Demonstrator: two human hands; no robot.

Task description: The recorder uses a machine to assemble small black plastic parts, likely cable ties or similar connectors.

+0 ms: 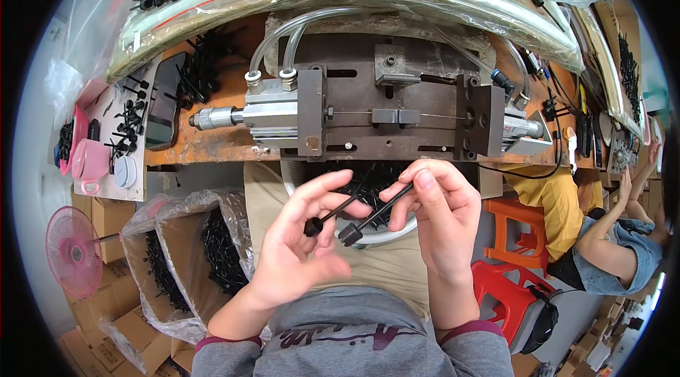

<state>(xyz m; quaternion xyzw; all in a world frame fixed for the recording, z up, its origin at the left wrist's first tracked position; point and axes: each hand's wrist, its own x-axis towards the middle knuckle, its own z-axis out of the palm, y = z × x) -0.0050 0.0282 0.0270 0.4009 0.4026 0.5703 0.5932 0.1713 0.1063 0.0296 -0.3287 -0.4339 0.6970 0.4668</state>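
My right hand point(446, 210) pinches the thin end of a black plastic stem with a knobbed head point(375, 214), its head pointing down and left. Across the fingers of my left hand point(301, 232) lies another black stem with a round head point(329, 217); its thumb stands away from it. The two heads are close together but apart. Both hands are above my lap, in front of a bench fixture point(386, 140) with metal cylinders at both ends and a small grey block on a thin rod in the middle. Below the hands a white basin point(288, 173) holds many black stems, partly hidden.
Clear hoses point(289, 44) and a black cable run over the wooden bench point(212, 147). Bagged boxes point(159, 264) of black parts and a pink fan point(74, 252) stand at left. Red point(499, 292) and orange stools point(506, 232) are at right, near another seated person point(613, 246).
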